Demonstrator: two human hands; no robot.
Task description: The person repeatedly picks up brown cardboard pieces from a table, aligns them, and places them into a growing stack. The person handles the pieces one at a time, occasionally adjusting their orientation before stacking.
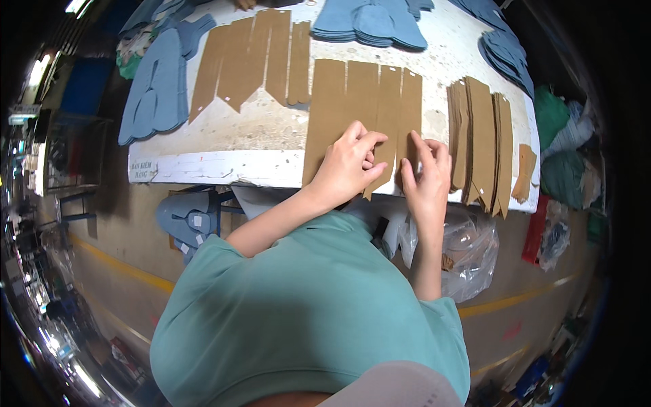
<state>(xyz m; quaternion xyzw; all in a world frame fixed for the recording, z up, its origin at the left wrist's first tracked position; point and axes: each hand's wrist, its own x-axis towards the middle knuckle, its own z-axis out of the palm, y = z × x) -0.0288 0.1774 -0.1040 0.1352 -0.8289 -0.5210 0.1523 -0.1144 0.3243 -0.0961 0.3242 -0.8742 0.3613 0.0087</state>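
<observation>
Brown cut fabric pieces (330, 95) lie side by side on the table in front of me, with small white stickers near their far edges. Over the middle of them is my left hand (347, 163), its fingers bent and its thumb apart from the forefinger; nothing shows in its grasp. My right hand (428, 178) is at the right edge of the rightmost strip (409, 102), thumb and forefinger apart and holding nothing visible. The near ends of the pieces are partly hidden by my hands; one pointed tip (367, 195) shows at the table's near edge.
The white table (217, 166) also bears stacked brown strips (480, 136) on the right, more brown pieces (244, 64) at far left, and blue stacks (159, 91) (369, 27). Another person's hand (245, 4) is at the far edge. A clear plastic bag (469, 254) sits below.
</observation>
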